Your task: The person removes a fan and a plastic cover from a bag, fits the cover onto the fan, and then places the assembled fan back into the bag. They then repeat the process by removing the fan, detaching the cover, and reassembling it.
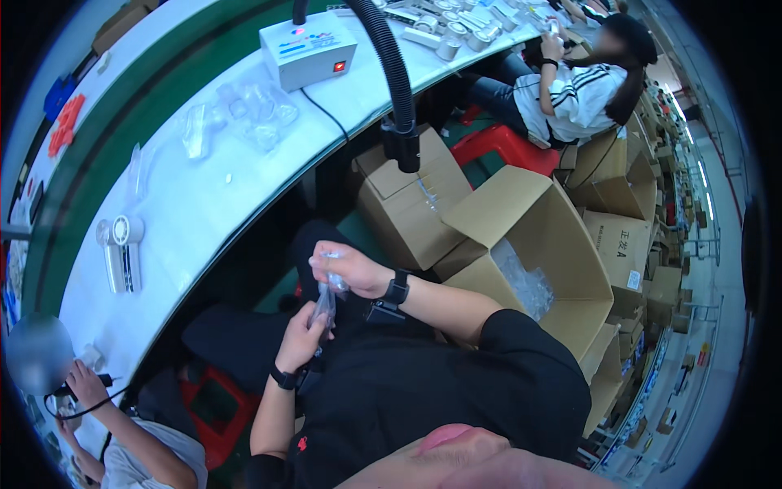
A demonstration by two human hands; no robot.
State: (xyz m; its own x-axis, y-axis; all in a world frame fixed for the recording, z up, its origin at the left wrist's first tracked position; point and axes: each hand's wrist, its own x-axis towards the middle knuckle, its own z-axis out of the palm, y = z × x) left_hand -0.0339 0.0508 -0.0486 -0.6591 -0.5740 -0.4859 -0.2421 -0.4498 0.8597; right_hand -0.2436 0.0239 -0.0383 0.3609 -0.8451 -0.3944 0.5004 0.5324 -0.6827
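**A:** From the head camera, how do the hands sit?

**B:** Both are raised over the lap, off the surface. The right hand (346, 265) is uppermost, wrist bent, fingers curled shut on the top of a clear plastic bag (326, 303). The left hand (301, 336) is just below it, fingers closed round the bag's lower end. Each wrist wears a dark band, and both forearms come up from the lower edge.

**B:** So the bag hangs between the two hands, in front of the black shirt, well clear of the surface's near edge.

**A:** And the packages?

**B:** An open brown cardboard box (533, 244) stands on the floor at the person's right, with clear plastic bags (525, 285) lying inside. A second brown carton (407, 204) is just beyond it, flaps partly up, under the end of a black flexible hose (391, 69). More brown cartons are stacked further right.

**A:** On the surface itself?

**B:** Near the far edge, a white control box (308, 50) with a red lit switch and coloured stickers. Beside it lie loose clear bags (252, 110). Toward the left end, a small white handheld fan (122, 253) lies near the near edge. Red and blue labels sit beyond the green belt.
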